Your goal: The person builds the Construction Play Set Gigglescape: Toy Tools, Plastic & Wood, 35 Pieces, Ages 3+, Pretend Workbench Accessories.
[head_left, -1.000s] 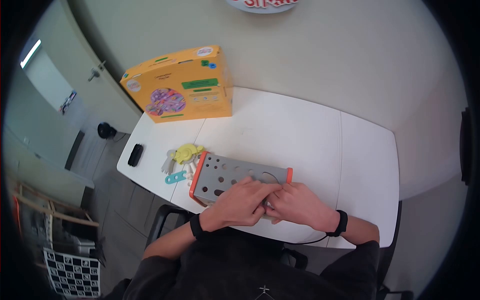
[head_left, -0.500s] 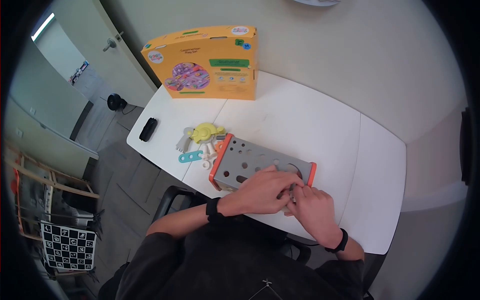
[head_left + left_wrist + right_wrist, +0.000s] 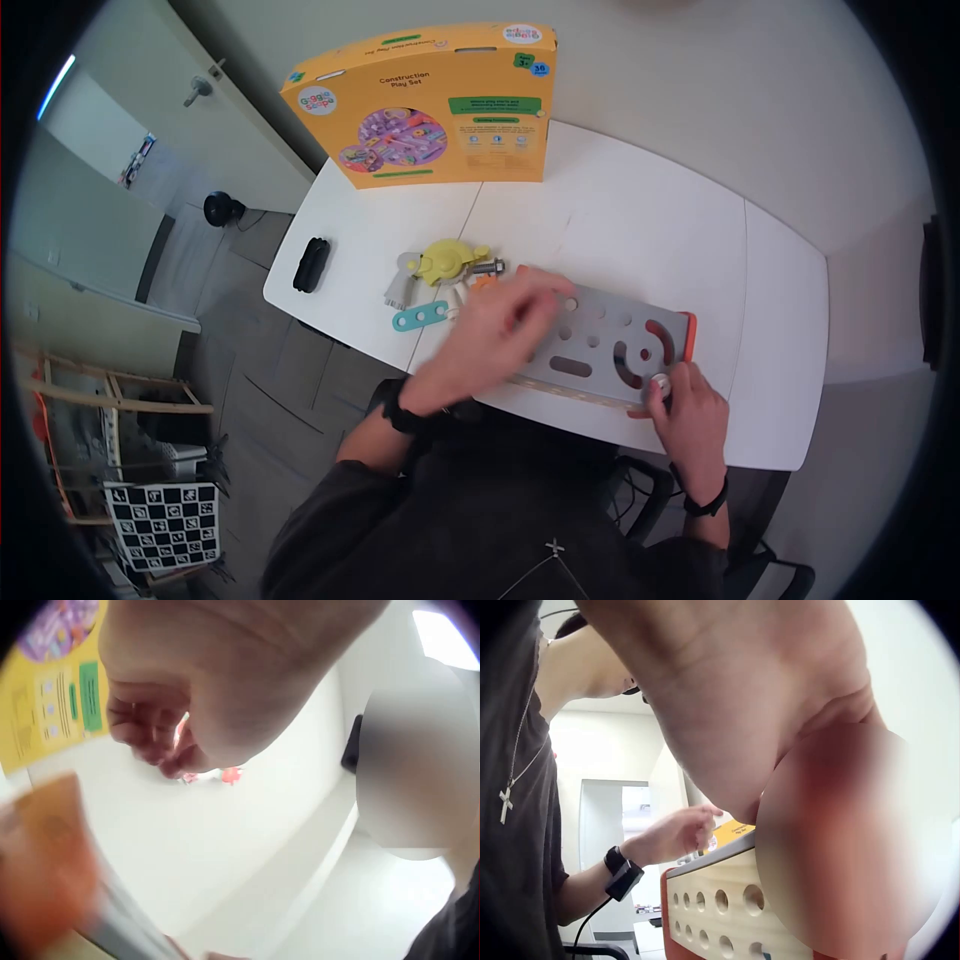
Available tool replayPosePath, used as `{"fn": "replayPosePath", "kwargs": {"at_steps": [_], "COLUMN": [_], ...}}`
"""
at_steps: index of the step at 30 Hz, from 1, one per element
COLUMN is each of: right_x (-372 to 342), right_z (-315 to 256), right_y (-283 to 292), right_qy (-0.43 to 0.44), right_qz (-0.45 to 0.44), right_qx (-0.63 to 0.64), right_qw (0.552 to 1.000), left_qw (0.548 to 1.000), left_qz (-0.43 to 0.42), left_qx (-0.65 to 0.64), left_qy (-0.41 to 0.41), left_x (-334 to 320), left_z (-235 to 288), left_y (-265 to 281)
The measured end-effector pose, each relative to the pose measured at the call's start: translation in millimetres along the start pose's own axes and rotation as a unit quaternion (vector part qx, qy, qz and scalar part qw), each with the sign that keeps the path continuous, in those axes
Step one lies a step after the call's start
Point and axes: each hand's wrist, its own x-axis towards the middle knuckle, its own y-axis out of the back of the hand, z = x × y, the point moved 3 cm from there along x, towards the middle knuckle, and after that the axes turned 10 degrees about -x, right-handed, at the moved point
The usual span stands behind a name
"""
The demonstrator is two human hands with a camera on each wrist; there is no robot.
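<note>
A toy workbench box (image 3: pixel 590 340) with a grey top full of holes and slots stands at the table's front. Its orange end panel (image 3: pixel 690 338) shows at the right, and its wooden side (image 3: pixel 712 904) has rows of round holes. At the near right corner my right hand (image 3: pixel 695 415) pinches a small whitish round piece (image 3: pixel 660 384) between thumb and fingers, right at the top panel. My left hand (image 3: pixel 495 335), blurred, hovers over the box's left end with fingers loosely bent and nothing visible in them. That hand hides part of the left end.
Left of the box lie a yellow toy piece (image 3: pixel 445 260), a grey bolt (image 3: pixel 488 267), a teal strip with holes (image 3: pixel 420 316) and a grey claw-shaped piece (image 3: pixel 398 290). A black case (image 3: pixel 311 265) sits near the left edge. A yellow play-set carton (image 3: pixel 430 120) stands behind.
My hands, together over the box's right part before, are now apart: the left has moved left, the right stays at the right corner. The box's top now shows more slots. The head view has shifted.
</note>
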Motion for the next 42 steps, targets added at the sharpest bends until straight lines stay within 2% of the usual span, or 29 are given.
{"fn": "replayPosePath", "kwargs": {"at_steps": [2,5,8,11,14,17,20,24,32,38,42], "right_x": [0.6,-1.9,-4.3,-10.9,-12.9,-13.3,-12.9,-12.3,-13.7,-13.5,-13.4], "right_z": [-1.4,-6.7,-12.4,-17.4,-18.5,-19.4,-20.1,-18.1,-18.5,-18.7,-20.0], "right_y": [0.4,-0.4,-0.1,-1.7,-2.0,-3.4,-4.6,-3.8,-4.2,-3.4,-2.6], "right_qy": [-0.021,-0.054,-0.089,-0.108,-0.116,-0.121,-0.123,-0.115,-0.115,-0.115,-0.119], "right_qz": [-0.007,-0.013,-0.015,-0.014,-0.011,-0.005,-0.001,0.004,0.018,0.020,0.022], "right_qx": [0.012,0.005,0.004,-0.009,-0.016,-0.015,-0.006,-0.013,0.010,0.015,0.015], "right_qw": [1.000,0.998,0.996,0.994,0.993,0.992,0.992,0.993,0.993,0.993,0.993], "left_qw": [0.990,0.941,0.914,0.911,0.895,0.903,0.899,0.904,0.901,0.902,0.937], "left_qz": [0.039,-0.029,-0.083,-0.105,-0.127,-0.116,-0.120,-0.105,-0.127,-0.121,-0.075], "left_qx": [0.116,0.330,0.387,0.396,0.421,0.413,0.421,0.413,0.413,0.414,0.341], "left_qy": [0.065,0.063,0.092,0.055,0.071,0.023,0.020,-0.024,-0.044,-0.018,-0.013], "left_x": [12.3,10.7,5.3,-3.0,-3.4,-5.7,-6.6,-5.1,-2.4,5.2,11.7], "left_z": [-24.7,-88.4,-116.1,-135.5,-145.4,-160.3,-165.5,-171.2,-173.3,-164.0,-134.8], "left_y": [35.5,61.9,54.4,46.3,42.5,42.5,39.8,36.1,31.4,38.7,51.3]}}
